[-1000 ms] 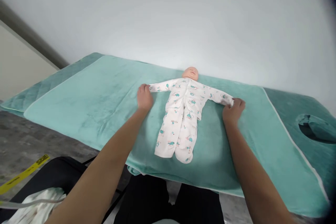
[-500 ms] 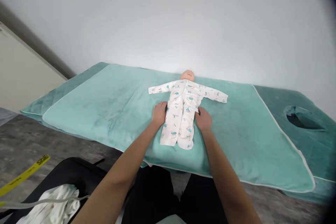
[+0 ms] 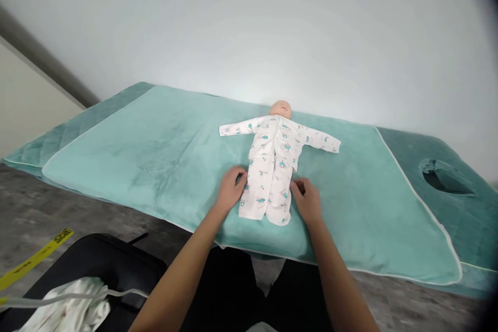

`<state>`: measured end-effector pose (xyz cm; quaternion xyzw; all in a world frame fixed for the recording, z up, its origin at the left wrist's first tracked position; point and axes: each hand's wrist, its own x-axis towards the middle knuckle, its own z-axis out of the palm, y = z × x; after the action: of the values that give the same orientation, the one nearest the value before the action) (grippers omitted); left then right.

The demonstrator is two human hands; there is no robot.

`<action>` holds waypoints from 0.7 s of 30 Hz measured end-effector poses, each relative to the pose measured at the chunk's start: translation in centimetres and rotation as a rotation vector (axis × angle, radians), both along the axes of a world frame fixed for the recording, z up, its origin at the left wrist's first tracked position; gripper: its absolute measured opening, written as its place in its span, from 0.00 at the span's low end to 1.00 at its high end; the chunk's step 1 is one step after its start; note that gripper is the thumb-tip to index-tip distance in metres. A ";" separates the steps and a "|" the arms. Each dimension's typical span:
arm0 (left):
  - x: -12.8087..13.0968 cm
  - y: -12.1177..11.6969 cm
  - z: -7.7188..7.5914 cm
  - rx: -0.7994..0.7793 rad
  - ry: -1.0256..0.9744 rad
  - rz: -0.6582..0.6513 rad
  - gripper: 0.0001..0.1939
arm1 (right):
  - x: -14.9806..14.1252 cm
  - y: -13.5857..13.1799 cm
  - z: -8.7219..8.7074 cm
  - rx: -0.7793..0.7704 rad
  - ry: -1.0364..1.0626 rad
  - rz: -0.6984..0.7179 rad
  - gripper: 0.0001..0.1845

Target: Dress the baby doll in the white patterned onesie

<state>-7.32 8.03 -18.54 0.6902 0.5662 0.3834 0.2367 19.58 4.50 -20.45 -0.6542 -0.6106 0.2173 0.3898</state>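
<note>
A baby doll (image 3: 280, 109) lies on its back on a teal bed cover (image 3: 175, 124), head toward the wall. It wears a white printed baby shirt (image 3: 278, 132) with both sleeves spread sideways. Below are matching baby trousers (image 3: 259, 187), legs side by side and pointing toward me. My left hand (image 3: 232, 187) pinches the outer edge of the trouser leg on the left, thumb and fingers curved together. At the other leg's outer edge, my right hand (image 3: 307, 197) has its fingers closed on the fabric. The fingertips are partly hidden.
A white wall (image 3: 249, 31) runs behind the bed. At the right, the darker bed end has a face hole (image 3: 447, 179). A black chair (image 3: 128, 259) at lower left carries crumpled white cloth (image 3: 78, 306); a pale cable and yellow strap (image 3: 37, 259) cross there.
Both hands have slid down the trouser sides toward me, from hip height to lower on the legs. The camera view has shifted slightly.
</note>
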 end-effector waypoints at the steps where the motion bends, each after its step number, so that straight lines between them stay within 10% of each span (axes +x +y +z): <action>1: -0.4 -1.3 -0.3 -0.024 -0.024 -0.017 0.10 | 0.0 -1.4 -0.2 -0.008 0.035 0.066 0.19; 8: -0.4 -7.9 -3.4 0.059 0.112 -0.156 0.26 | -1.1 -7.0 -0.4 0.029 -0.097 0.228 0.19; 11: 0.8 -8.3 -4.0 0.155 0.143 -0.085 0.19 | -1.5 -6.8 -0.6 0.101 -0.120 0.234 0.11; 21: 1.9 -10.6 -2.1 0.357 -0.179 -0.003 0.08 | -4.0 -11.9 1.2 0.154 -0.142 0.235 0.09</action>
<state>-5.43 -2.55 -20.68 0.6854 0.4649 0.5370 0.1606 15.56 -7.39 -19.23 -0.5600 -0.7239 0.1673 0.3667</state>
